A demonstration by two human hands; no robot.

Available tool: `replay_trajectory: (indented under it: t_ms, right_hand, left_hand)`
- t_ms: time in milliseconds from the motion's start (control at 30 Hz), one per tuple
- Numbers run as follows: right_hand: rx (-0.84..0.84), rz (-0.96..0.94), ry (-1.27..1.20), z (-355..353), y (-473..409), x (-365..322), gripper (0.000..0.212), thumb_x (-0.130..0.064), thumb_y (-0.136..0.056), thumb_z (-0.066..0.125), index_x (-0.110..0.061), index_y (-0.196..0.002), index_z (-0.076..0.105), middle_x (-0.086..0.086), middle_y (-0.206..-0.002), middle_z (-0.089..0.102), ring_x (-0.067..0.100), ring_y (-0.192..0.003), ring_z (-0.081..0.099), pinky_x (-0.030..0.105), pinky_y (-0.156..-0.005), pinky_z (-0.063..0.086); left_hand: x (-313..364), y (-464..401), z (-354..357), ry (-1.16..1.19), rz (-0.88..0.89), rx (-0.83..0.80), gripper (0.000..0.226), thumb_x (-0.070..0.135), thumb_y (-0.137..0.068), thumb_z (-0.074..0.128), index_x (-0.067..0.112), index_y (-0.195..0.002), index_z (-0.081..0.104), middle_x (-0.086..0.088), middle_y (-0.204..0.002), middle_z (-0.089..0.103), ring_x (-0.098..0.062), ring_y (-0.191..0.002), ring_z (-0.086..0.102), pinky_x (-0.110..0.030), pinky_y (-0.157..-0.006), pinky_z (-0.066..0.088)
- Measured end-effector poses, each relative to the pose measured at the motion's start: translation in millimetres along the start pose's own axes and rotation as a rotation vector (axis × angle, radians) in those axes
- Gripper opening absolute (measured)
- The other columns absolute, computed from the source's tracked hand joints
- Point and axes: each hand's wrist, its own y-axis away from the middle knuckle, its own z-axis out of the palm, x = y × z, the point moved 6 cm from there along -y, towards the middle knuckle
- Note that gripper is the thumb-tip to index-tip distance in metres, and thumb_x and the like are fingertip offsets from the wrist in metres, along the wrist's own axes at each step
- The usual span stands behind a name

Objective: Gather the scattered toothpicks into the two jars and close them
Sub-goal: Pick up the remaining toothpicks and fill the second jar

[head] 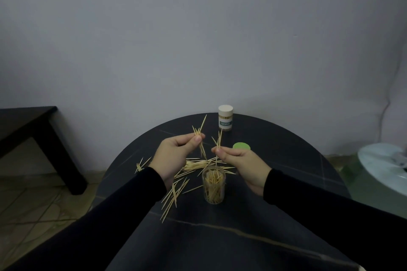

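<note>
On the round dark table stands an open clear jar, partly filled with upright toothpicks. Scattered toothpicks lie around and behind it. My left hand is raised above the pile and pinches a small bunch of toothpicks between thumb and fingers. My right hand hovers just behind the open jar and pinches a few toothpicks too. A second jar, closed with a pale lid and bearing a label, stands at the table's far edge. A green lid lies flat beside my right hand.
A dark low table stands at the left on the tiled floor. A pale round object sits to the right of the table. A grey wall rises close behind.
</note>
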Motion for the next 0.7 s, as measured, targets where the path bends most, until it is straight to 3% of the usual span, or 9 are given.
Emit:
replay_trajectory:
  t_ms: [200,333,433,533,600,700]
  right_hand:
    - [0.037,0.025,-0.053,-2,4,12,0.031,-0.028,-0.09,0.062,-0.018,-0.118,0.066,-0.025,-0.096,0.062,-0.014,-0.089,0.05,0.014,-0.074,0.034]
    - [0.033,0.025,-0.067,0,5,19,0.026,-0.025,-0.09,0.062,-0.016,-0.114,0.068,-0.019,-0.097,0.068,-0.015,-0.081,0.059,0.007,-0.065,0.041]
    - [0.022,0.003,-0.091,4,6,21,0.023,-0.021,-0.09,0.062,-0.015,-0.111,0.069,-0.015,-0.096,0.071,-0.017,-0.077,0.061,-0.002,-0.058,0.04]
    - [0.005,-0.02,-0.091,5,7,24,0.022,-0.023,-0.089,0.064,-0.018,-0.109,0.071,-0.009,-0.102,0.073,-0.007,-0.096,0.063,0.005,-0.073,0.045]
    - [0.009,-0.047,-0.085,5,8,25,0.024,-0.02,-0.088,0.064,-0.014,-0.11,0.071,-0.004,-0.106,0.073,0.002,-0.103,0.064,0.012,-0.084,0.049]
    - [0.008,-0.103,-0.056,6,11,23,0.024,-0.015,-0.088,0.065,-0.01,-0.11,0.071,0.003,-0.108,0.072,0.005,-0.1,0.066,0.012,-0.084,0.05]
  left_hand:
    - [1,5,5,-0.031,-0.001,-0.057,0.016,0.022,-0.091,0.062,0.019,-0.102,0.073,0.017,-0.087,0.072,0.019,-0.077,0.059,-0.011,-0.084,0.032]
    - [-7,11,15,-0.005,-0.025,-0.07,0.016,0.02,-0.091,0.061,0.019,-0.101,0.073,0.015,-0.088,0.072,0.003,-0.079,0.064,-0.021,-0.084,0.05]
    - [-14,12,19,0.051,-0.049,-0.08,0.015,0.022,-0.091,0.061,0.021,-0.098,0.074,0.013,-0.091,0.074,0.013,-0.081,0.062,-0.018,-0.078,0.042]
    - [-22,13,20,0.105,-0.101,-0.076,0.016,0.023,-0.09,0.061,0.021,-0.099,0.073,0.011,-0.098,0.074,0.009,-0.092,0.06,-0.023,-0.084,0.041]
    - [-25,17,22,0.111,-0.117,-0.079,0.017,0.022,-0.091,0.06,0.019,-0.102,0.073,0.011,-0.097,0.074,0.011,-0.085,0.061,-0.031,-0.09,0.048]
    - [-32,21,24,0.127,-0.129,-0.084,0.017,0.018,-0.092,0.059,0.016,-0.102,0.073,0.009,-0.091,0.074,0.011,-0.07,0.061,-0.04,-0.091,0.041]
